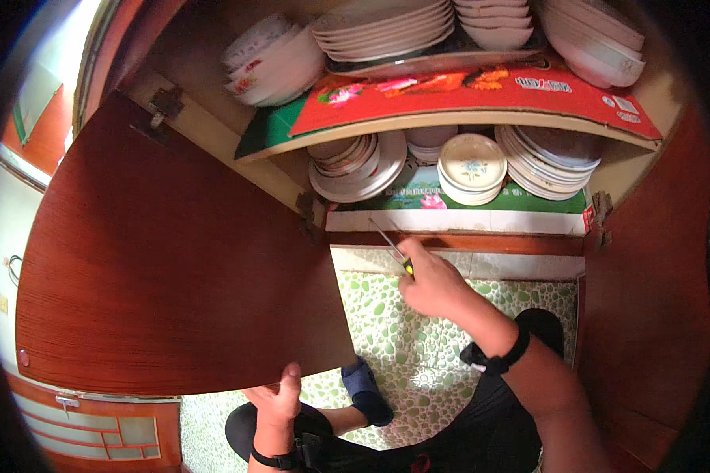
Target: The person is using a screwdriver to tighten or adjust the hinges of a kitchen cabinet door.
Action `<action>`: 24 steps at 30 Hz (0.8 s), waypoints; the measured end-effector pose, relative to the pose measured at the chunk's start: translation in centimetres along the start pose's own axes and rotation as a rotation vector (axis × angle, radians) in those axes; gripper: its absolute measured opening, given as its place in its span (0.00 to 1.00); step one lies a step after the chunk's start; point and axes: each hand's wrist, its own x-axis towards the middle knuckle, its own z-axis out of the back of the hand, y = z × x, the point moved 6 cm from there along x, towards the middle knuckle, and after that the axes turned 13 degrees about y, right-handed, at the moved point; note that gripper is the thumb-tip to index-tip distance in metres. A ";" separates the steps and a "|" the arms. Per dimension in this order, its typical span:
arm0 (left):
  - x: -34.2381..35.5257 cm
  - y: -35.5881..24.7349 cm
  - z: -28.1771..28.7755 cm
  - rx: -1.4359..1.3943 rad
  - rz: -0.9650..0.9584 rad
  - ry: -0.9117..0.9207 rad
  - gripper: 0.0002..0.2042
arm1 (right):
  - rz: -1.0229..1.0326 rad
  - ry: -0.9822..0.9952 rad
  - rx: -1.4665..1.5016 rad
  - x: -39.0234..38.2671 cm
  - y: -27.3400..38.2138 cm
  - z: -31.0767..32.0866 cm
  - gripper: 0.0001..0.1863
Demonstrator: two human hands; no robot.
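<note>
The right forearm slants up and inward, bringing the right hand to the right of the cupboard's left door, its fingers curled together and clamped on a screwdriver. That tool lies just past the door's hinged edge, its thin metal shaft tilted up toward the door's side, its handle black with bright yellow. The left hand is raised at the door's bottom edge, thumb upright against the panel; the other fingers run beneath the edge, mostly hidden, so whether they are clamped on it I cannot tell. The door is glossy red-brown wood grain, bowed by the lens, with a metal hinge at its inner side. Right of it, shallow round dishes, cream with a blue flower print, sit stacked; above them, red printed cardboard lines a shelf under white bowls and plates, cut off by the upper rim. Below and right of the door spreads pebble-patterned green and white flooring. The screwdriver's tip is hard to make out against the pale ledge.
</note>
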 end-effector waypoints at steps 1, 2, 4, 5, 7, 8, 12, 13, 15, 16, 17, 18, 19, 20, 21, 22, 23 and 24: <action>-0.1 0.0 0.4 -0.011 0.000 -0.042 0.34 | 0.071 0.040 0.040 1.0 -0.1 -0.1 0.26; 0.0 0.2 0.8 0.005 -0.053 -0.037 0.32 | 0.198 -0.004 0.025 2.4 -1.0 -0.6 0.27; -0.3 1.8 2.1 -0.016 -0.028 -0.048 0.31 | 0.277 0.023 0.057 4.4 -1.5 -1.0 0.30; -0.2 1.9 2.4 -0.061 -0.027 -0.083 0.31 | 0.304 -0.019 0.026 5.1 -1.5 -1.1 0.29; -0.3 2.5 2.9 -0.105 -0.023 -0.144 0.31 | 0.197 -0.044 0.051 5.4 -1.4 -1.2 0.24; -0.2 3.0 3.5 -0.127 -0.025 -0.151 0.31 | 0.194 -0.037 0.059 5.8 -1.5 -1.5 0.24; -0.4 5.1 5.8 -0.159 -0.019 -0.179 0.29 | 0.220 -0.064 0.134 6.8 -2.2 -2.3 0.18; -0.4 5.4 6.2 -0.175 -0.026 -0.196 0.27 | 0.268 -0.045 0.137 7.0 -2.1 -2.5 0.16; -0.3 6.2 6.9 -0.140 -0.044 -0.170 0.25 | 0.286 -0.044 0.119 7.5 -3.0 -3.0 0.16; -0.1 6.2 7.1 -0.155 -0.033 -0.179 0.24 | 0.286 -0.063 0.121 7.4 -2.9 -2.9 0.16; 0.0 6.3 7.2 -0.170 -0.022 -0.188 0.24 | 0.287 -0.083 0.122 7.4 -2.8 -2.8 0.16; 0.1 6.2 7.1 -0.200 -0.028 -0.192 0.24 | 0.280 -0.086 0.132 7.3 -3.2 -2.9 0.17; 0.3 6.0 6.9 -0.195 -0.026 -0.190 0.24 | 0.279 -0.084 0.136 7.2 -3.4 -2.9 0.17; 0.5 5.8 6.8 -0.195 -0.042 -0.190 0.26 | 0.267 -0.083 0.145 7.0 -3.6 -2.9 0.17; 0.7 5.4 6.6 -0.194 -0.057 -0.189 0.27 | 0.254 -0.081 0.153 6.9 -4.0 -2.9 0.18; 1.3 4.6 5.9 -0.187 -0.056 -0.193 0.27 | 0.267 -0.100 0.137 7.2 -4.4 -3.2 0.18; 1.9 3.6 5.1 -0.161 -0.083 -0.296 0.21 | 0.265 -0.097 0.138 7.1 -4.5 -3.3 0.18; 2.0 3.0 4.9 -0.135 -0.110 -0.400 0.15 | 0.246 -0.078 0.136 7.0 -4.6 -3.3 0.18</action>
